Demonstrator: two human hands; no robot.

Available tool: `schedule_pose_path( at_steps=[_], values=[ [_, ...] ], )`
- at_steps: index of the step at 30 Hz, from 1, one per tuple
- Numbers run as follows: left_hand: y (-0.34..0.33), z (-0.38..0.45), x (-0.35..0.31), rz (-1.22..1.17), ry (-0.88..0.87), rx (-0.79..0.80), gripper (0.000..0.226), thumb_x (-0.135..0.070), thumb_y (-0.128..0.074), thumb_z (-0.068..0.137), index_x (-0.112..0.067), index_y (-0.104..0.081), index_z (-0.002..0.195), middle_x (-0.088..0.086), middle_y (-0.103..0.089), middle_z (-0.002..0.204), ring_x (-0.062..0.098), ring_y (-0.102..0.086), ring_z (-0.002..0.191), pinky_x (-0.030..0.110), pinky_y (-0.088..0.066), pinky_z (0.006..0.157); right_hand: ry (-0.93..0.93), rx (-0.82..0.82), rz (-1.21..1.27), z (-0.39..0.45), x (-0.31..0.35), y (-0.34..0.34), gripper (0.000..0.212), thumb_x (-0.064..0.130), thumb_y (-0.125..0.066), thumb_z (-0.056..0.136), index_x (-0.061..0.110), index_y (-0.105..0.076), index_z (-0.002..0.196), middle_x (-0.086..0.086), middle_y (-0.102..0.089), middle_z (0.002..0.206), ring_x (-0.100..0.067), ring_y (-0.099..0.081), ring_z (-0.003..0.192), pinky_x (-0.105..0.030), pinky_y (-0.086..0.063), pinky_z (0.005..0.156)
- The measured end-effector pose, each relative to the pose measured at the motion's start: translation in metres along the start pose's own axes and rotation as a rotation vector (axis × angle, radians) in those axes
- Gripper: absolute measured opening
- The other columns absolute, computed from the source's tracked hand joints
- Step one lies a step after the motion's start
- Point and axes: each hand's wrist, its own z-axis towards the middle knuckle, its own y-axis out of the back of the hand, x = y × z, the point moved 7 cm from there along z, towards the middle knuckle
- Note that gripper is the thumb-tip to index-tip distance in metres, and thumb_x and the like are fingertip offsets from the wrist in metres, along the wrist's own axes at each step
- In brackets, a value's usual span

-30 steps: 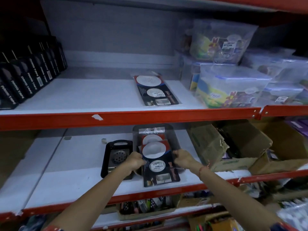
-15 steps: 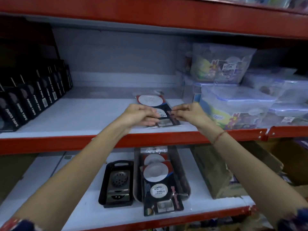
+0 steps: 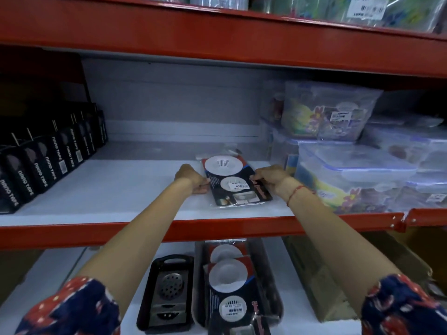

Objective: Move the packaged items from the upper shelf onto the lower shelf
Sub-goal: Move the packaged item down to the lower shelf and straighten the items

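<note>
A flat packaged item [image 3: 235, 182], dark card with two white round strainers under clear plastic, lies on the white upper shelf [image 3: 116, 201]. My left hand [image 3: 192, 177] grips its left edge and my right hand [image 3: 271, 178] grips its right edge. On the lower shelf [image 3: 70, 269], a stack of the same packaged items [image 3: 232, 286] rests in a dark tray [image 3: 273, 293], one overlapping the other.
Black tape boxes [image 3: 48, 160] line the upper shelf's left side. Clear plastic food containers [image 3: 358, 175] are stacked on its right. A black grater [image 3: 167, 291] lies beside the tray below, with cardboard boxes [image 3: 321, 281] to the right. Red beams [image 3: 217, 228] edge each shelf.
One second ago both hands held a package on the lower stack. They let it go, rose to the upper shelf and now clasp both sides of the package there. The view tilted up.
</note>
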Motion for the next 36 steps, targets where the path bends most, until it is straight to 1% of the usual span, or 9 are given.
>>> schedule_pose_path(
  at_steps=[3,6,12,17,21,25,29,32,36],
  values=[
    [0.004,-0.019,-0.001,-0.126,-0.002,0.068,0.032,0.008,-0.067,0.079,0.012,-0.057,0.109,0.025,-0.068,0.099,0.022,-0.069,0.069,0.031,-0.060,0.063,-0.006,0.058,0.032,-0.026,0.009,0.004,0.039,-0.014,-0.060,0.080,-0.011,-0.057,0.119,-0.023,-0.069,0.104,-0.031,-0.064,0.084,-0.041,-0.057,0.078],
    [0.008,-0.046,-0.008,-0.229,-0.062,0.145,0.037,0.010,-0.067,0.078,0.011,-0.057,0.113,0.017,-0.067,0.082,0.013,-0.069,0.049,0.022,-0.058,0.045,0.052,0.115,0.085,-0.056,0.019,0.012,0.039,-0.019,-0.056,0.080,-0.011,-0.055,0.119,-0.010,-0.074,0.074,-0.027,-0.063,0.082,-0.026,-0.060,0.069],
    [0.008,-0.116,0.009,-0.256,-0.102,0.289,0.038,0.006,-0.067,0.079,0.001,-0.058,0.116,0.012,-0.070,0.088,0.011,-0.072,0.060,0.024,-0.061,0.055,0.049,0.198,0.083,-0.139,0.004,0.031,0.027,-0.016,-0.054,0.084,0.009,-0.063,0.091,0.002,-0.074,0.068,-0.009,-0.069,0.064,-0.019,-0.058,0.057],
    [0.004,-0.176,0.046,-0.219,-0.103,0.357,0.039,0.006,-0.067,0.079,-0.004,-0.058,0.116,0.011,-0.069,0.085,0.016,-0.070,0.069,0.027,-0.062,0.060,0.033,0.253,0.065,-0.204,-0.039,0.047,0.032,-0.016,-0.058,0.080,0.015,-0.062,0.088,0.006,-0.075,0.066,-0.007,-0.068,0.066,-0.026,-0.055,0.074],
    [0.000,-0.212,0.086,-0.177,-0.076,0.396,0.044,0.005,-0.070,0.077,-0.004,-0.057,0.118,0.008,-0.069,0.085,0.019,-0.069,0.076,0.032,-0.062,0.069,-0.028,0.276,0.048,-0.243,-0.078,0.056,0.034,-0.015,-0.059,0.080,0.013,-0.062,0.097,0.002,-0.076,0.071,-0.007,-0.072,0.067,-0.021,-0.057,0.057],
    [-0.006,-0.239,0.129,-0.189,-0.005,0.414,0.048,0.008,-0.068,0.078,-0.001,-0.054,0.123,0.011,-0.067,0.088,0.017,-0.070,0.068,0.032,-0.063,0.062,-0.101,0.266,0.029,-0.265,-0.121,0.063,0.038,-0.013,-0.063,0.078,0.013,-0.061,0.105,0.000,-0.076,0.082,-0.013,-0.071,0.082,-0.030,-0.057,0.081],
    [-0.007,-0.254,0.160,-0.167,0.055,0.433,0.046,0.008,-0.067,0.078,-0.001,-0.055,0.121,0.011,-0.068,0.088,0.017,-0.072,0.066,0.027,-0.062,0.057,-0.206,0.241,0.043,-0.276,-0.164,0.065,0.063,-0.010,-0.071,0.072,0.007,-0.051,0.129,-0.011,-0.063,0.123,-0.025,-0.063,0.112,-0.046,-0.042,0.107],
    [-0.008,-0.257,0.178,-0.176,0.102,0.439,0.042,0.008,-0.067,0.079,0.000,-0.057,0.119,0.012,-0.069,0.089,0.017,-0.072,0.066,0.025,-0.060,0.054,-0.264,0.229,0.066,-0.277,-0.185,0.061,0.064,-0.013,-0.068,0.073,0.005,-0.048,0.131,-0.017,-0.062,0.126,-0.029,-0.062,0.114,-0.043,-0.047,0.102],
    [-0.010,-0.243,0.194,-0.174,0.169,0.408,0.045,0.006,-0.071,0.076,0.001,-0.058,0.119,0.012,-0.070,0.092,0.016,-0.072,0.070,0.023,-0.059,0.053,-0.297,0.185,0.054,-0.269,-0.192,0.050,0.035,-0.017,-0.060,0.080,0.006,-0.055,0.107,-0.012,-0.069,0.097,-0.020,-0.067,0.088,-0.025,-0.059,0.066]
  ],
)
